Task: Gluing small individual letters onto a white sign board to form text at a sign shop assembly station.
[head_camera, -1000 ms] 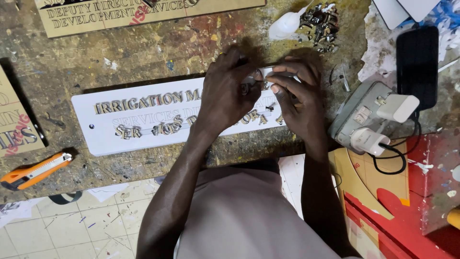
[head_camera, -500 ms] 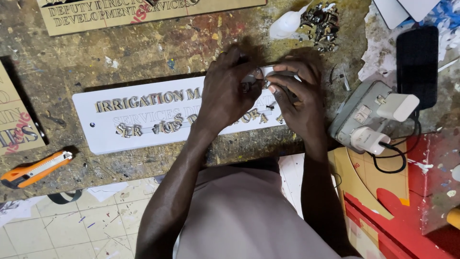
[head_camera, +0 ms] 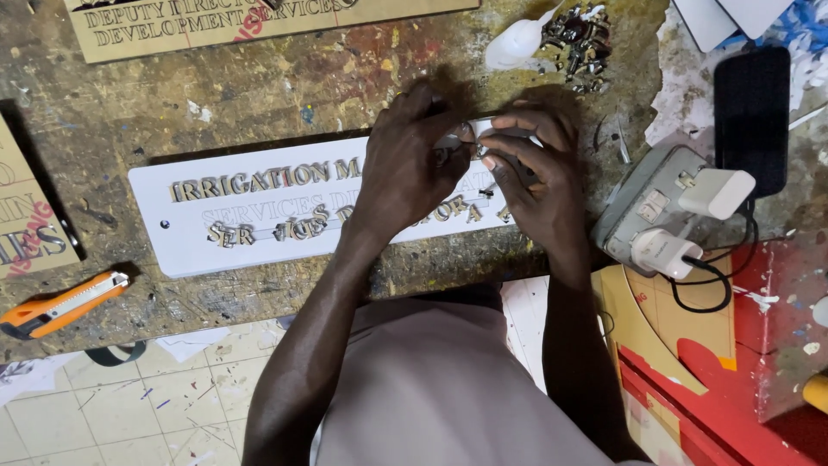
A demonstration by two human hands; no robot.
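Centre frame: my left hand (head_camera: pixel 405 173) and right hand (head_camera: pixel 530 177) meet over the white sign (head_camera: pixel 250 216) on the surface (head_camera: pixel 259 95); both grips pinch a small piece (head_camera: pixel 466 138), fingertips close for control.

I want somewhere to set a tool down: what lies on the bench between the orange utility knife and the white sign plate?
In the head view, only bare, paint-stained bench lies between the orange utility knife and the white sign plate.

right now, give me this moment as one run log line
left hand: on white sign, pinching small metal letter | right hand: pinching same piece | utility knife: left, untouched | power strip: right
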